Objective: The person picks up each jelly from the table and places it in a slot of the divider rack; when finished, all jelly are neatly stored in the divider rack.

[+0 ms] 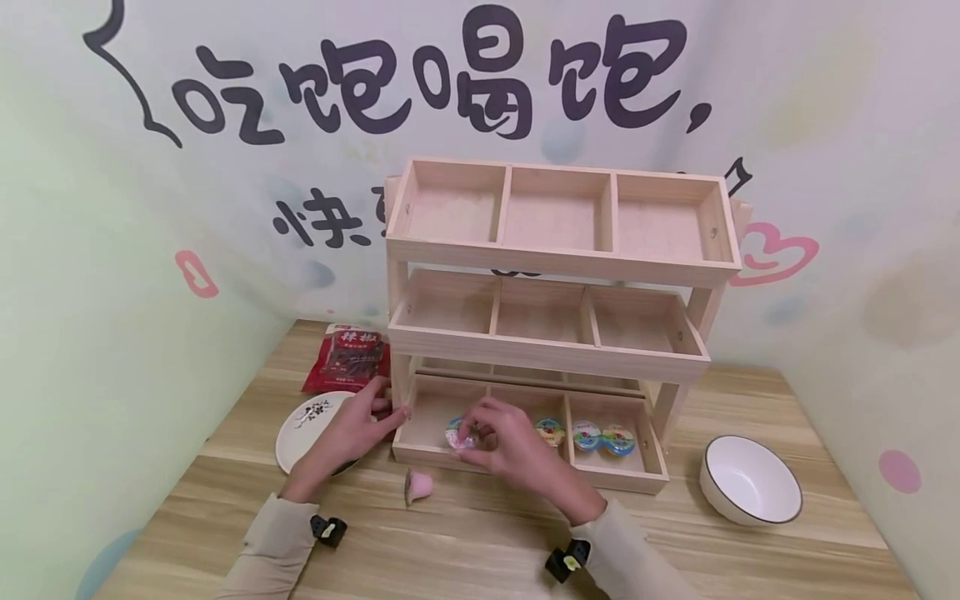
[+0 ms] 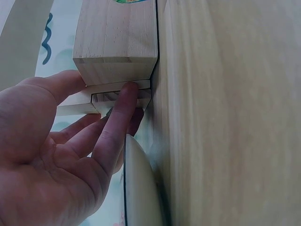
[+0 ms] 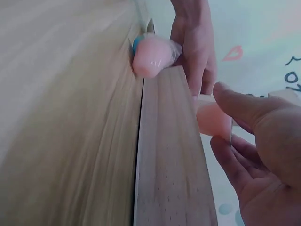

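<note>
My right hand (image 1: 506, 437) pinches a small pink jelly cup (image 3: 214, 119) between thumb and fingers, at the left compartment of the bottom tier. Its printed lid shows partly in the head view. Against the left end of the three-tier wooden shelf (image 1: 547, 362), my left hand (image 1: 356, 425) rests with extended fingers; the left wrist view shows its fingertips touching the wood at the lower corner. Another pink jelly cup (image 1: 418, 486) lies on its side on the table in front. A jelly cup (image 1: 550, 431) is in the middle bottom compartment, and two jelly cups (image 1: 603, 437) sit in the right one.
A white plate (image 1: 292, 429) with a dark floral print lies partly under my left forearm. Behind it is a red food packet (image 1: 347, 358). On the right of the wooden table (image 1: 465, 550) stands a white bowl (image 1: 752, 481) with a dark rim. A printed cloth hangs behind.
</note>
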Available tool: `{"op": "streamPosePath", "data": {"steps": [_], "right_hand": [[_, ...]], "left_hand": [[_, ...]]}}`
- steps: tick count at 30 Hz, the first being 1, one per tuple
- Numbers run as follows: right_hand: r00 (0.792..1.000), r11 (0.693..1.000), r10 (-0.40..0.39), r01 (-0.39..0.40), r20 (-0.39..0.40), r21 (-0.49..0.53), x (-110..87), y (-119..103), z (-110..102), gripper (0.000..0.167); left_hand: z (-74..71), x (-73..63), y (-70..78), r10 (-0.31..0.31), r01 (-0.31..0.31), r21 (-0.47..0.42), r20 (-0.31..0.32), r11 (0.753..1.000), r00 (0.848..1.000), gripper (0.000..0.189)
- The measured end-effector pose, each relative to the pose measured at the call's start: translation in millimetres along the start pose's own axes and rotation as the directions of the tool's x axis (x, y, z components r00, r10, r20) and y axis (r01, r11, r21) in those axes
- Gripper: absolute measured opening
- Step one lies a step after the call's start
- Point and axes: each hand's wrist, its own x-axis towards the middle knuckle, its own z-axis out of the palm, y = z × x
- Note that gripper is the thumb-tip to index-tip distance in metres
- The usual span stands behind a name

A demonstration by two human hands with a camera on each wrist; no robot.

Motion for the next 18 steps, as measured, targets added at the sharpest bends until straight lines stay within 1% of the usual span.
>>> {"op": "streamPosePath", "data": {"steps": [4, 8, 13, 16, 18], "right_hand": [[1.0, 0.999, 0.007, -0.008, -0.024, -0.04, 8.6, 6, 0, 0.019], [0.999, 0.992, 0.027, -0.032, -0.04, -0.124, 15.6, 11, 2, 0.02], [0.998, 0.965, 0.042, -0.051, -0.04, -0.256, 20.3, 19, 7, 0.023], [0.998, 0.949, 0.052, -0.061, -0.038, -0.308, 22.8, 23, 10, 0.021], [0.997, 0.943, 0.064, -0.071, -0.033, -0.326, 24.3, 26, 12, 0.02]], "left_hand": [[-0.5, 0.4, 0.2, 0.01, -0.01, 0.008, -0.004, 1.0, 1.0, 0.058], [-0.5, 0.5, -0.1, 0.012, -0.012, 0.008, -0.006, 1.0, 1.0, 0.057], [0.0, 0.3, -0.8, 0.013, -0.013, 0.006, -0.006, 1.0, 1.0, 0.057], [0.0, 0.2, -0.6, 0.015, -0.014, 0.008, -0.007, 1.0, 1.0, 0.057], [-0.2, 0.0, -0.4, 0.014, -0.014, 0.01, -0.008, 1.0, 1.0, 0.057]]}}
